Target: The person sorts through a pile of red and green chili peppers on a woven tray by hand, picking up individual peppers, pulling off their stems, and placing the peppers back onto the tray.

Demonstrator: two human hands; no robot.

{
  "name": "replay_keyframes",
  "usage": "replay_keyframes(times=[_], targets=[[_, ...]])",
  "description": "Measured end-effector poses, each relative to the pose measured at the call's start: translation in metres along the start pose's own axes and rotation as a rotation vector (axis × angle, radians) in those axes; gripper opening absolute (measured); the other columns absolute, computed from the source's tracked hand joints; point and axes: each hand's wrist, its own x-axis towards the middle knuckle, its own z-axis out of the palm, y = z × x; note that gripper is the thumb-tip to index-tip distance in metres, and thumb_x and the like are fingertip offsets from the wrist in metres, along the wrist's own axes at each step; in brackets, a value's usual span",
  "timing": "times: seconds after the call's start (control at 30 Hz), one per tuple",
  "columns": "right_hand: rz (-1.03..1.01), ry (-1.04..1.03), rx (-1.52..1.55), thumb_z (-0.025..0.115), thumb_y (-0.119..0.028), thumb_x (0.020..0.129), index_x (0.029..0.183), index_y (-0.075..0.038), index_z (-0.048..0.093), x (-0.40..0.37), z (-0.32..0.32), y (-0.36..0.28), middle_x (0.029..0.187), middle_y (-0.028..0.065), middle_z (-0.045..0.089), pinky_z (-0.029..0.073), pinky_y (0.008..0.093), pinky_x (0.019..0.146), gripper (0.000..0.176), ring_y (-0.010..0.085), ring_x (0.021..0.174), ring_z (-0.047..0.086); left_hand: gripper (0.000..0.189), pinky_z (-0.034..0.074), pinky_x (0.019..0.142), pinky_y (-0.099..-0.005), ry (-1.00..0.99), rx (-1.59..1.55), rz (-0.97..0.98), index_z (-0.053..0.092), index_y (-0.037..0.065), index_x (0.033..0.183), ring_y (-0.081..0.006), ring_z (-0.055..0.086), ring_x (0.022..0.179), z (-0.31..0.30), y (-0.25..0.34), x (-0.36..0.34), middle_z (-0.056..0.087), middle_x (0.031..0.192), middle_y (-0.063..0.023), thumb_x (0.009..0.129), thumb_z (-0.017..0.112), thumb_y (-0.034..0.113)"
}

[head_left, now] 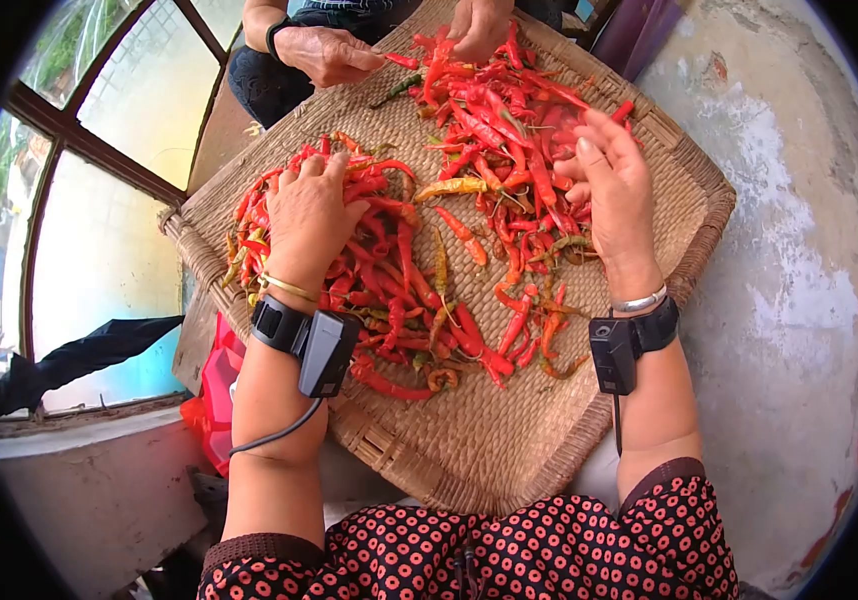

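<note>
Two heaps of red chili peppers lie on a shallow woven basket tray, with a few green, yellow and orange ones mixed in. On the left heap of chili peppers, my left hand lies palm down, its fingers and thumb apart. At the edge of the right heap of chili peppers is my right hand, slightly blurred, fingers loosely bent and apart; I see nothing held in it. A single orange-red chili pepper sits between the heaps.
Across the tray, another person's hand holds a red chili pepper; their other hand is over the right heap. A window and black umbrella are at left, beside a red bag. A plaster wall rises at right.
</note>
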Motion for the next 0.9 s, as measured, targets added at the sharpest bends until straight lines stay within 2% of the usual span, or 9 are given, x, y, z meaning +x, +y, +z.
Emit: replay_keyframes(times=[0.17,0.23,0.37,0.5,0.6,0.77,0.83,0.87,0.9], targets=[[0.053,-0.26,-0.228,0.055,-0.009,0.086,0.102,0.002,0.06,-0.017,0.007,0.005,0.084,0.0032,0.061,0.048,0.0213,0.058,0.02,0.0074,0.065,0.058,0.026,0.044,0.078,-0.0464,-0.189,-0.015,0.168,0.063,0.015,0.096,-0.0268,0.054,0.091,0.005,0.005,-0.003,0.06,0.093,-0.0042,0.071,0.062,0.019],[0.012,-0.312,-0.259,0.057,-0.007,0.084,0.099,0.002,0.06,-0.021,0.012,0.012,0.078,0.0032,0.062,0.048,0.0224,0.061,0.018,0.0076,0.065,0.057,0.02,0.045,0.074,-0.0461,-0.143,0.014,0.221,0.064,0.015,0.089,-0.026,0.055,0.087,0.002,0.014,-0.008,0.061,0.086,-0.0038,0.07,0.059,0.015],[-0.094,-0.447,-0.387,0.058,-0.007,0.083,0.097,0.001,0.061,-0.027,0.019,0.021,0.077,0.0042,0.061,0.047,0.023,0.06,0.017,0.0081,0.066,0.057,0.024,0.044,0.075,-0.0427,-0.242,-0.039,0.314,0.064,0.014,0.09,-0.0258,0.055,0.084,-0.001,0.028,-0.018,0.061,0.083,-0.0042,0.067,0.061,0.011],[-0.125,-0.59,-0.5,0.058,-0.006,0.082,0.095,0.002,0.061,-0.032,0.024,0.025,0.078,0.0041,0.06,0.045,0.0233,0.06,0.016,0.0079,0.066,0.055,0.019,0.047,0.069,-0.0363,-0.264,-0.339,0.485,0.063,0.011,0.087,-0.0256,0.056,0.077,-0.001,0.05,-0.03,0.061,0.077,-0.0068,0.069,0.059,0.009],[-0.12,-0.618,-0.556,0.059,-0.007,0.081,0.094,0.002,0.061,-0.034,0.023,0.025,0.081,0.0051,0.06,0.045,0.0244,0.061,0.016,0.0082,0.068,0.055,0.019,0.047,0.07,-0.0383,-0.234,-0.513,0.491,0.063,0.008,0.087,-0.028,0.057,0.076,-0.003,0.061,-0.033,0.06,0.078,-0.0096,0.069,0.06,0.007],[-0.186,-0.631,-0.541,0.062,-0.01,0.081,0.099,0.001,0.061,-0.034,0.022,0.031,0.084,0.0064,0.061,0.047,0.0247,0.067,0.022,0.0103,0.074,0.058,0.021,0.046,0.071,-0.0376,-0.229,-0.842,0.274,0.063,0.004,0.093,-0.0307,0.058,0.078,-0.003,0.056,-0.026,0.06,0.081,-0.0125,0.073,0.061,0.011],[0.109,-0.689,-0.377,0.063,-0.011,0.08,0.102,0.001,0.06,-0.037,0.024,0.027,0.088,0.0066,0.062,0.047,0.0243,0.073,0.025,0.0099,0.081,0.058,0.023,0.047,0.071,-0.0351,-0.242,-0.871,0.273,0.062,0.003,0.096,-0.0292,0.059,0.079,-0.007,0.055,-0.024,0.061,0.081,-0.0131,0.074,0.063,0.01],[0.107,-0.688,-0.379,0.063,-0.011,0.08,0.102,0.001,0.06,-0.037,0.023,0.027,0.088,0.0066,0.062,0.047,0.0243,0.073,0.025,0.0099,0.081,0.058,0.024,0.048,0.072,-0.0326,-0.259,-0.898,0.271,0.062,0.002,0.099,-0.0277,0.06,0.079,-0.008,0.054,-0.023,0.061,0.082,-0.0137,0.076,0.064,0.009],[0.028,-0.681,-0.425,0.064,-0.015,0.079,0.1,-0.001,0.061,-0.038,0.023,0.028,0.086,0.01,0.064,0.048,0.0281,0.071,0.026,0.0166,0.079,0.061,0.024,0.048,0.072,-0.0326,-0.257,-0.899,0.271,0.062,0.002,0.099,-0.0277,0.06,0.079,-0.006,0.054,-0.023,0.061,0.082,-0.0137,0.076,0.064,0.009]])
